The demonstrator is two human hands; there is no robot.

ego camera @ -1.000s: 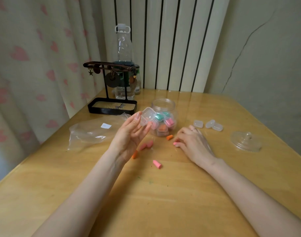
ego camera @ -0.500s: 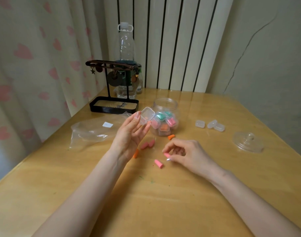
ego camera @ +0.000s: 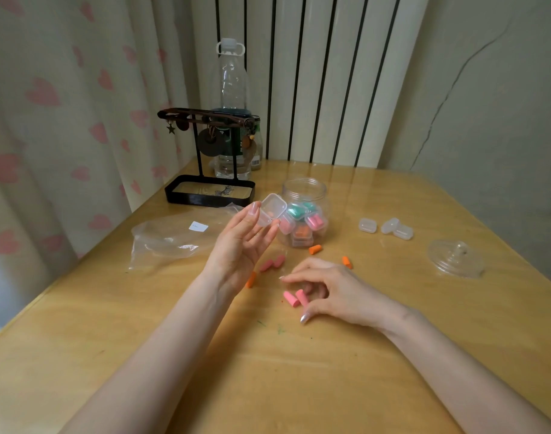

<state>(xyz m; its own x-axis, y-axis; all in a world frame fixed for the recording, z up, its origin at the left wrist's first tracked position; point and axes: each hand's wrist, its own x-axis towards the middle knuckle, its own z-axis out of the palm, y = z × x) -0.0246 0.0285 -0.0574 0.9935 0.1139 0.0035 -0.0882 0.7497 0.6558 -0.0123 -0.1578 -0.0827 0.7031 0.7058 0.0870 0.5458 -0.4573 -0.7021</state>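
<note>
Centre frame, your left hand pinches a small clear plastic hinged box, lid open. Lower centre, your right hand curls over two pink foam earplugs on the wooden table; I cannot tell whether it grips them.

Four pink earplugs, three orange earplugs

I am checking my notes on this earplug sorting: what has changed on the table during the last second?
The right hand came away from the jar toward the person, carrying a pink earplug up beside the other pink earplug; whether it still pinches it cannot be told. The left hand holds the open clear case as before; jar and lid stayed.
</note>
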